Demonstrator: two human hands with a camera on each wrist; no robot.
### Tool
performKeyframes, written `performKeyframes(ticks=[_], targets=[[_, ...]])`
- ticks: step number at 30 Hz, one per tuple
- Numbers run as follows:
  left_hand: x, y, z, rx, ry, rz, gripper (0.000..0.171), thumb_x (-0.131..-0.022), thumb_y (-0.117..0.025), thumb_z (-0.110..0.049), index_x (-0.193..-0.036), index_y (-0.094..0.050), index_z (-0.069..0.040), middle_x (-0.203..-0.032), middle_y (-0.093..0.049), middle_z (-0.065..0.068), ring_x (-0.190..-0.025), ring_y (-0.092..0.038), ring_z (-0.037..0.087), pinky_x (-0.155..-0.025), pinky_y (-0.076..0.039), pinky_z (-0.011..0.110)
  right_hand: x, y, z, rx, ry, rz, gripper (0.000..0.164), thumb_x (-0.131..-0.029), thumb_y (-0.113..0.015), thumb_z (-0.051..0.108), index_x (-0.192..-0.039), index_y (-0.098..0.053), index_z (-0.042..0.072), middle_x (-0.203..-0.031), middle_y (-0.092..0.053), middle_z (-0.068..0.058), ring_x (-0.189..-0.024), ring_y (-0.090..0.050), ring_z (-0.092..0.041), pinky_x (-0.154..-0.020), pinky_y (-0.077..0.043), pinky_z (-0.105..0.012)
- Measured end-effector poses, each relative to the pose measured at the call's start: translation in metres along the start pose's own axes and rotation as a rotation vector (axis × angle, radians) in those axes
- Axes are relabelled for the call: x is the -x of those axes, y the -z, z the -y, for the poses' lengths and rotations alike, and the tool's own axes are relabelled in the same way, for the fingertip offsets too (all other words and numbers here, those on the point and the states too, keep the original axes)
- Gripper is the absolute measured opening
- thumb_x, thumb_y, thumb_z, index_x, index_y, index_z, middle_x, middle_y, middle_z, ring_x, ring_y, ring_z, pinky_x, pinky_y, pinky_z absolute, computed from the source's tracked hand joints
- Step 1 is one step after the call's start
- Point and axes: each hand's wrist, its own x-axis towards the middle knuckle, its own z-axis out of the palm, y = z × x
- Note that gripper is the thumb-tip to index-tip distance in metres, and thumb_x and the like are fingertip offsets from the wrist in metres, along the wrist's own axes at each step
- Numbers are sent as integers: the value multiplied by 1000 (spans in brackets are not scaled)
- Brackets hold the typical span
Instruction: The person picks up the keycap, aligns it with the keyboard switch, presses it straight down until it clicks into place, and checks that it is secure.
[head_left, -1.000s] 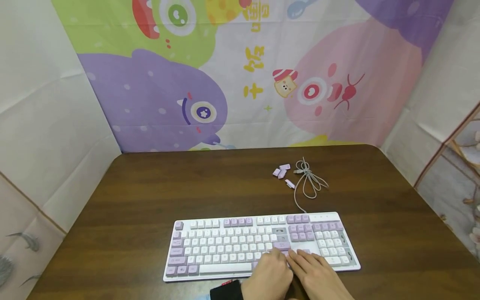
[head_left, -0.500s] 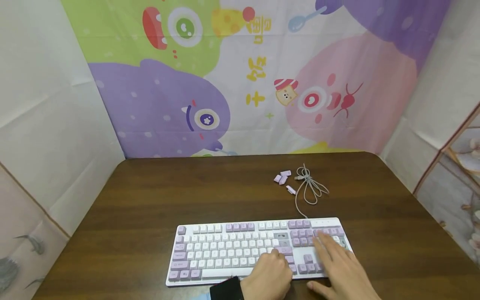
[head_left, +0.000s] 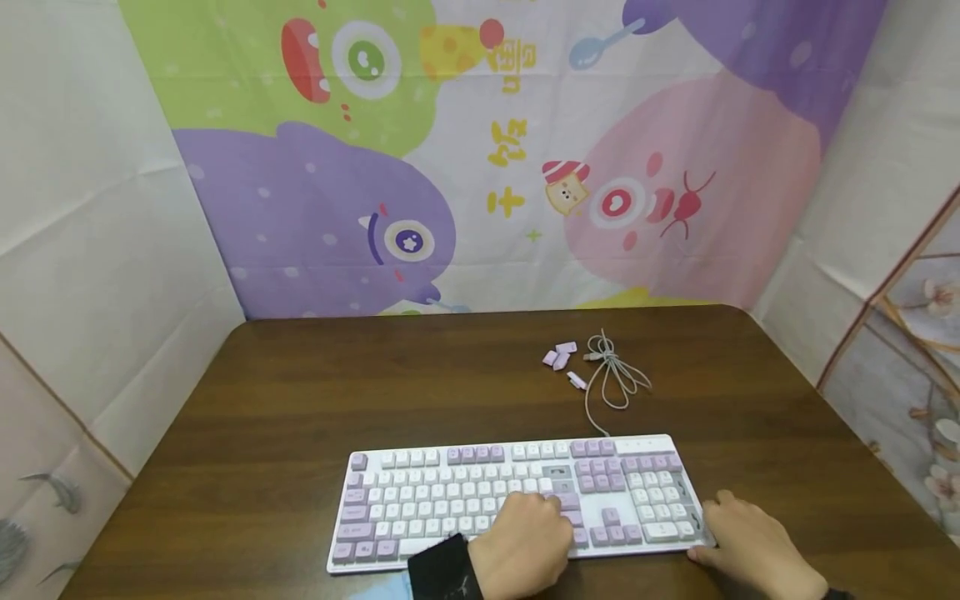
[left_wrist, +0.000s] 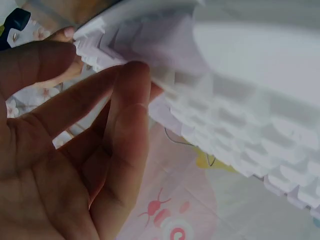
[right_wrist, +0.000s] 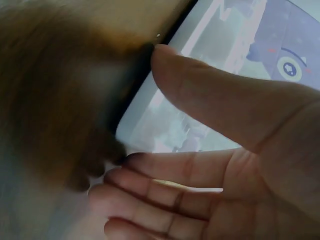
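A white and lilac keyboard (head_left: pixel 450 496) lies along the near edge of the brown table (head_left: pixel 300 392). My left hand (head_left: pixel 528 521) rests on its keys at the right end of the main key block, fingers fairly straight. The left wrist view shows those fingers (left_wrist: pixel 127 125) touching the keys (left_wrist: pixel 240 125). My right hand (head_left: pixel 731 533) lies against the keyboard's right end. Its thumb (right_wrist: pixel 200 90) touches the keyboard's edge (right_wrist: pixel 150 115), and the fingers (right_wrist: pixel 165 180) lie loosely beside it. Two grey bare key sockets (head_left: pixel 561 477) show near the left hand.
A few loose lilac keycaps (head_left: pixel 561 357) and the keyboard's coiled grey cable (head_left: pixel 613 375) lie behind the keyboard, right of centre. A cartoon-printed cloth (head_left: pixel 480 150) hangs behind the table. White sheets close off both sides.
My right hand has left the keys beside the left hand, crossed the number pad and come to the keyboard's right end. The left hand has stayed on the keys.
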Motion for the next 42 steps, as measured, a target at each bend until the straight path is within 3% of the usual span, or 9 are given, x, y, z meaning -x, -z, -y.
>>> performKeyframes(ticks=[5,12,16,20,23,28,34,38,42], targets=[[-12,6,5,-23,-27,9,26,-68,-68,-31,-47,-56,-22,-50,-53,-6,-42,-47,9,-34,-30,28,-4,6,-2,51,14,-21,34,-64,-78,39,-69,-60,10,-67,-53,-2,-57,-51,-17,-48,-38,-34],[-37,12,16,54,-31,224,28,-73,-67,-37,-51,-56,-23,-54,-59,-7,-45,-49,9,-38,-35,28,-5,16,-5,60,-28,37,35,-65,-78,38,-70,-61,8,-65,-54,-2,-57,-47,-16,-48,-37,-35],[-52,13,34,147,17,317,31,-78,-65,-38,-54,-54,-22,-57,-58,-7,-49,-51,9,-42,-35,28,-3,16,-7,66,-29,-9,33,-65,-78,38,-67,-59,11,-65,-55,-1,-56,-50,-17,-47,-37,-36],[-71,10,65,236,112,379,19,-83,-63,-34,-69,-65,-21,-68,-65,-6,-61,-60,13,-49,-41,31,-1,16,-7,53,-41,-26,33,-65,-77,38,-67,-59,12,-65,-56,-1,-57,-52,-17,-47,-37,-36],[-89,0,90,259,187,419,14,-85,-61,-31,-86,-68,-19,-84,-69,-1,-75,-64,19,-59,-48,36,-1,16,-5,50,-46,-27,33,-65,-77,38,-68,-60,11,-65,-56,-2,-57,-53,-17,-47,-38,-36],[-116,-27,116,199,285,487,27,-88,-58,-25,-110,-63,-12,-112,-65,7,-102,-62,25,-80,-52,43,-5,14,2,49,-45,-31,34,-64,-78,38,-70,-63,8,-65,-57,-5,-57,-54,-19,-47,-40,-37],[-135,-65,120,197,380,538,54,-88,-54,-20,-140,-40,-13,-148,-38,5,-131,-44,24,-96,-46,41,-4,8,10,42,-51,-37,35,-63,-79,38,-70,-63,7,-65,-56,-5,-57,-55,-21,-46,-41,-37],[-143,-90,122,201,445,551,59,-89,-54,-21,-144,-33,-15,-153,-29,3,-135,-38,23,-98,-44,42,-2,5,12,36,-62,-40,35,-63,-79,37,-70,-64,7,-65,-56,-5,-57,-55,-21,-47,-42,-38],[-148,-106,123,205,435,539,55,-90,-52,-22,-143,-35,-16,-152,-31,2,-135,-39,23,-98,-44,42,1,3,10,31,-77,-31,35,-63,-79,38,-71,-64,7,-65,-55,-4,-57,-55,-21,-47,-41,-38]])
